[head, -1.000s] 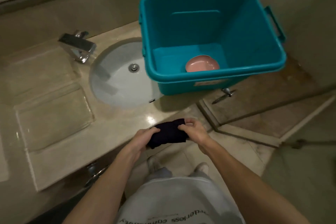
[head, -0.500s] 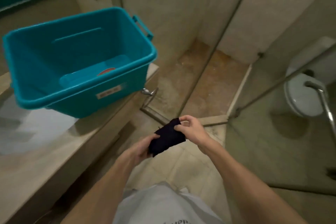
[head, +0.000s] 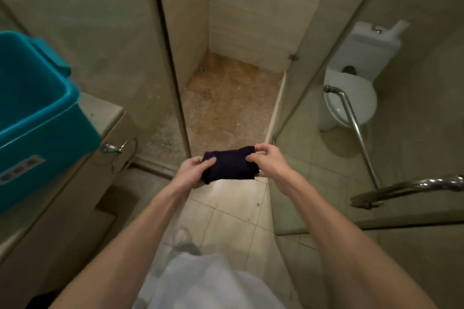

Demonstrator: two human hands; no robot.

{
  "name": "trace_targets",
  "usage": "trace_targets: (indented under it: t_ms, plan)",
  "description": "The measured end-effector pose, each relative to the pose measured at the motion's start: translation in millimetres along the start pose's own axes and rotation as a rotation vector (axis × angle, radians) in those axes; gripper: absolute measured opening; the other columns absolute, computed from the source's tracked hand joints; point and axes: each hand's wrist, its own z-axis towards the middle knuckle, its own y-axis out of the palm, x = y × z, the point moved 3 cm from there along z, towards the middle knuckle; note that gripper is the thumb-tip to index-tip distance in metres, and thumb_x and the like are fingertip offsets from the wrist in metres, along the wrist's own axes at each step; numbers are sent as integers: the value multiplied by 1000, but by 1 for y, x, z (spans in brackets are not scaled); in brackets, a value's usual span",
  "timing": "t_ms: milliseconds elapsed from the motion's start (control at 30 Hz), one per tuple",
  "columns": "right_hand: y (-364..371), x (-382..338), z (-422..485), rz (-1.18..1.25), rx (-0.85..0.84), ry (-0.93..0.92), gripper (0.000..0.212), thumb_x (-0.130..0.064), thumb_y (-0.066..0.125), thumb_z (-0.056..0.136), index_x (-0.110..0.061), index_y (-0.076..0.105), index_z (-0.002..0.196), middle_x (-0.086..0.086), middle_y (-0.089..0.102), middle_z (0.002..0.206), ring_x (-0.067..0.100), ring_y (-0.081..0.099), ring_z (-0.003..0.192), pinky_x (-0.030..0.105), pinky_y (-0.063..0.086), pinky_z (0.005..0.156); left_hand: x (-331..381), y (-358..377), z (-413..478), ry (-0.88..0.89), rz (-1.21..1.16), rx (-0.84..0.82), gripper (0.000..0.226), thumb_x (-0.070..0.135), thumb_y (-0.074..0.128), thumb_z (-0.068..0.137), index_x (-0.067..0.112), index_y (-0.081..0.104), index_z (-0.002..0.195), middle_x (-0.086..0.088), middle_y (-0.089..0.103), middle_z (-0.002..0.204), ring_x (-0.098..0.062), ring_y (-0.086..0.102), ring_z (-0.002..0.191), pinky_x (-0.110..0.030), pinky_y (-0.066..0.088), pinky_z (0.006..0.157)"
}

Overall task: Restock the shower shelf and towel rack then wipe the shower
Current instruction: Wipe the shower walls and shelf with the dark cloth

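A small dark folded cloth [head: 229,167] is held flat between both hands in front of me, at the shower's threshold. My left hand [head: 192,173] grips its left end with the thumb on top. My right hand [head: 270,162] pinches its right end. Straight ahead lies the shower stall, its floor [head: 231,105] stained orange-brown, with beige tiled walls behind. No shower shelf is in view.
A teal plastic tub [head: 37,118] stands on the vanity counter [head: 100,110] at the left, with a metal towel ring [head: 120,152] on the counter's end. The glass shower door [head: 326,108] stands open at the right, with its metal handle [head: 356,128]. A white toilet [head: 351,98] shows through the glass.
My view has swung right from the sink and tub to face the shower stall. Both hands kept hold of the dark cloth and now stretch it out flatter.
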Motion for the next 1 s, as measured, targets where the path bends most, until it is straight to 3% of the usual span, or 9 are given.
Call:
trace_targets:
  t_ms: [133,367,533,633,733,833,900,933,1000]
  plan:
    - [-23,9,26,127,59,44,25,2,62,87,-8,60,110,9,70,98,19,69,81,35,62,70,34,15,37,89,202,-73,24,28,72,92,9,68,106,-3,76,91,-10,70,76,-22,53,63]
    - [-48,-15,108,186,147,68,26,2,62,84,-12,62,106,4,72,92,19,70,84,44,61,85,75,47,137,63,198,-115,23,20,72,91,8,67,110,-7,76,99,-18,70,89,-32,56,78]
    - [-55,-53,169,208,174,111,26,2,61,84,-10,62,107,5,73,94,18,70,85,46,60,88,109,56,202,15,175,-75,19,17,72,90,7,66,106,-8,75,95,-16,69,82,-23,54,65]
    - [-58,-79,202,215,183,95,24,1,61,84,-11,63,105,8,75,97,20,72,89,45,61,86,132,58,234,20,178,-30,17,14,72,90,6,67,104,-7,74,94,-16,67,82,-18,49,57]
    - [-57,-102,230,186,201,85,22,-1,63,85,-18,61,99,3,74,91,16,71,85,36,61,78,156,57,257,1,170,13,12,13,70,91,7,66,101,-9,73,94,-13,64,74,-19,46,54]
    - [-56,-126,259,173,191,45,22,-2,63,86,-21,60,95,0,73,88,12,69,81,29,60,74,176,57,284,-10,115,43,7,12,69,91,14,62,92,-10,72,94,-16,64,78,-26,48,61]
    - [-60,-144,279,174,201,2,21,-2,63,87,-21,59,96,-4,70,84,7,66,75,16,53,61,195,57,299,6,71,50,8,12,69,91,15,62,92,-8,73,94,-16,66,80,-28,51,66]
    - [-61,-151,289,174,204,-4,21,-3,63,88,-21,59,97,-4,70,84,7,65,74,15,51,57,202,56,306,14,57,54,8,12,69,91,16,62,92,-7,73,93,-15,66,80,-28,52,66]
    - [-61,-160,308,175,185,4,20,-5,63,85,-21,61,97,0,73,91,12,69,81,23,56,65,212,55,316,9,38,64,10,12,69,91,18,61,88,-5,73,92,-13,67,76,-27,52,63]
